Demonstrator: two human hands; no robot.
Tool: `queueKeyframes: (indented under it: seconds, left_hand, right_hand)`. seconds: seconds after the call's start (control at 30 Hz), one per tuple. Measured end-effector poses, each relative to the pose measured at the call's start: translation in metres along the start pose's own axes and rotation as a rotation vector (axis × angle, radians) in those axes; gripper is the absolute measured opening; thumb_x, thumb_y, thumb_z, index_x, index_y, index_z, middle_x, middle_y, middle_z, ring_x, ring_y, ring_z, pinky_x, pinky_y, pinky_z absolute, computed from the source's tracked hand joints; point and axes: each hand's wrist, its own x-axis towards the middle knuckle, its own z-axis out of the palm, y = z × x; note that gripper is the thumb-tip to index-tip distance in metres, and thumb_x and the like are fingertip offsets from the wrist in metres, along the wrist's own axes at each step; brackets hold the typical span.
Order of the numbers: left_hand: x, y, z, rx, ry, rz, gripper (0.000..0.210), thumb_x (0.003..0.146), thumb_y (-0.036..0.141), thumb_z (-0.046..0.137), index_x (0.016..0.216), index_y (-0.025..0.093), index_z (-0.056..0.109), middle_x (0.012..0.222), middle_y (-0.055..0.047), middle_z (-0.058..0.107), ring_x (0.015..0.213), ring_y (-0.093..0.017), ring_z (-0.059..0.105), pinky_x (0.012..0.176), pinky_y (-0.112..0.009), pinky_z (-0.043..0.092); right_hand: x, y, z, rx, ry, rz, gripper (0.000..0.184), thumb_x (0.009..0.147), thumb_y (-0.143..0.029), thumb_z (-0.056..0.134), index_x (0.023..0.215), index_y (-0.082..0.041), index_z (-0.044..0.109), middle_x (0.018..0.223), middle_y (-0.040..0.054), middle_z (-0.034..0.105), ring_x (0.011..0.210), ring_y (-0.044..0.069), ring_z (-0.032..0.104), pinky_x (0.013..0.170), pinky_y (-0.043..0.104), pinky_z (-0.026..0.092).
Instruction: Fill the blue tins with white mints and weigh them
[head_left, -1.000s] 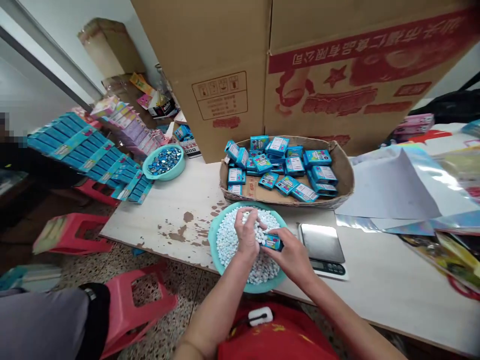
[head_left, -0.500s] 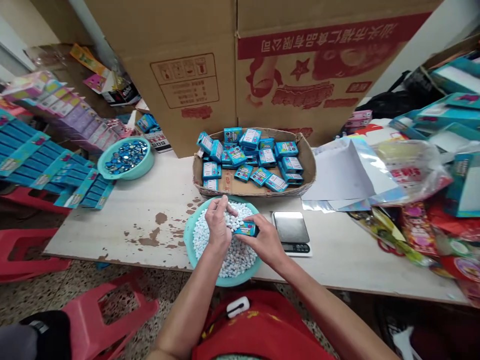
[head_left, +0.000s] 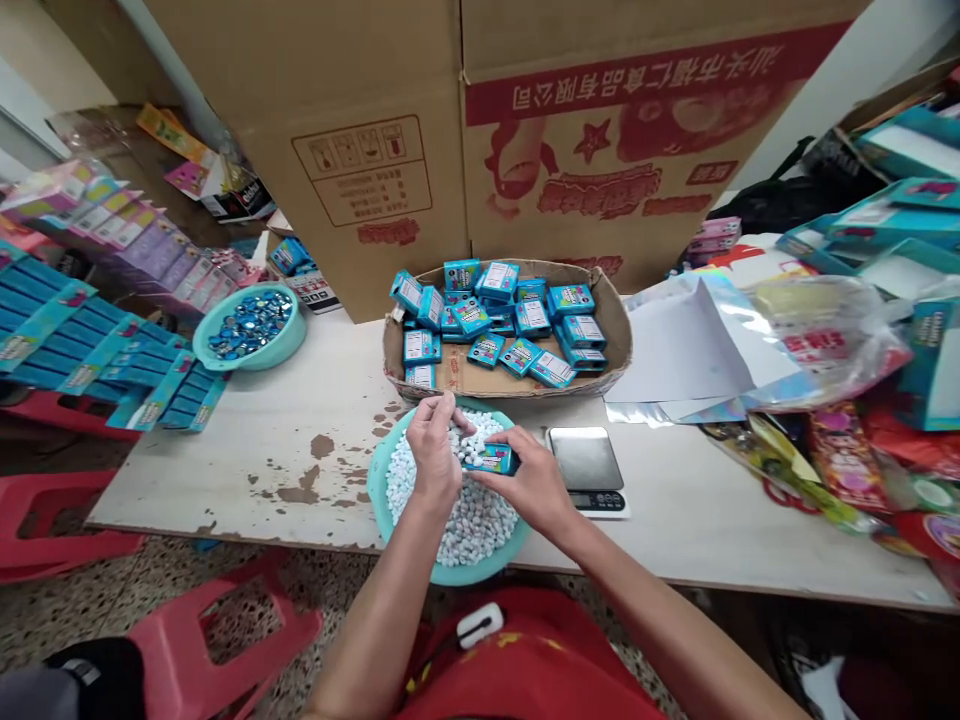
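Over a turquoise bowl (head_left: 380,500) full of small white candies (head_left: 474,528), both my hands work close together. My right hand (head_left: 538,482) grips a small blue box (head_left: 493,458) between thumb and fingers, its end turned toward the left. Against that end my left hand (head_left: 435,445) is curled, with white candies between its fingers and the box. The inside of my left palm is partly hidden. Just behind the bowl, a cut-down cardboard tray (head_left: 469,378) holds several similar blue boxes (head_left: 551,367).
A digital scale (head_left: 585,458) lies right of the bowl. At the left stands another turquoise bowl (head_left: 281,355) of shiny blue pieces, beside stacked blue cartons (head_left: 90,340). A big cardboard carton (head_left: 375,240) rises behind; packaging bags (head_left: 832,340) crowd the right. Red stools (head_left: 180,640) stand below.
The view has shifted slightly. Both hands keep nearly the same pose over the bowl, with candies still at the box's end; the box has tilted only a little.
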Motion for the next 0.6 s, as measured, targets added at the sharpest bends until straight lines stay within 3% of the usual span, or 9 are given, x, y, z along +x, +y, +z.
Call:
queueKeyframes:
  seconds: [0.4,0.6]
  left_hand:
    - [0.0003,-0.0062,-0.0005,0.062,0.059,0.072,0.025,0.076,0.037,0.065,0.071,0.017,0.051,0.055,0.004,0.049,0.05,-0.008,0.05,0.052,-0.021,0.042]
    - [-0.0085,-0.0065,0.0003,0.029,-0.015,0.049,0.023,0.077,0.036,0.065,0.073,0.017,0.052,0.058,0.004,0.051,0.049,-0.009,0.052,0.051,-0.021,0.042]
  right_hand:
    - [0.0033,0.0025,0.002,0.025,-0.006,-0.003,0.032,0.066,-0.026,0.079,0.093,-0.021,0.062,0.089,0.0015,0.061,0.086,0.02,0.059,0.075,0.031,0.045]
    - [0.0016,0.0032,0.0028,0.049,0.011,-0.012,0.033,0.066,-0.025,0.079,0.094,-0.022,0.063,0.091,0.0022,0.061,0.088,0.021,0.059,0.078,0.032,0.046]
